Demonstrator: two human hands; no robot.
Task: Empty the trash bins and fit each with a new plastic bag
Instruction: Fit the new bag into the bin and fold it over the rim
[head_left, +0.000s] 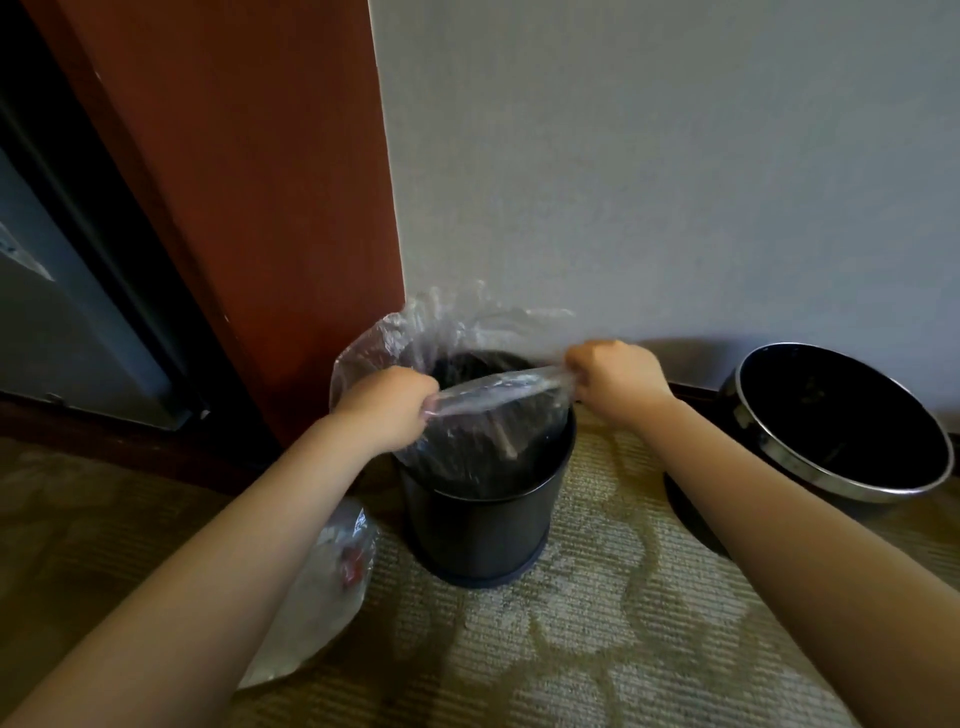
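Observation:
A dark round trash bin (483, 525) stands on the carpet against the wall corner. A clear plastic bag (447, 338) hangs in its mouth, bulging up over the far and left rim. My left hand (387, 408) grips the bag's near edge at the bin's left side. My right hand (615, 382) grips the same edge at the right side, and the plastic is stretched taut between both fists. A second dark bin (831, 426) with a shiny metal rim stands to the right, with no bag visible in it.
A clear bag with some red bits inside (322, 587) lies on the carpet left of the bin, under my left forearm. A red-brown wooden panel (249, 182) and a dark doorway rise at the left. A pale wall (649, 156) stands behind both bins.

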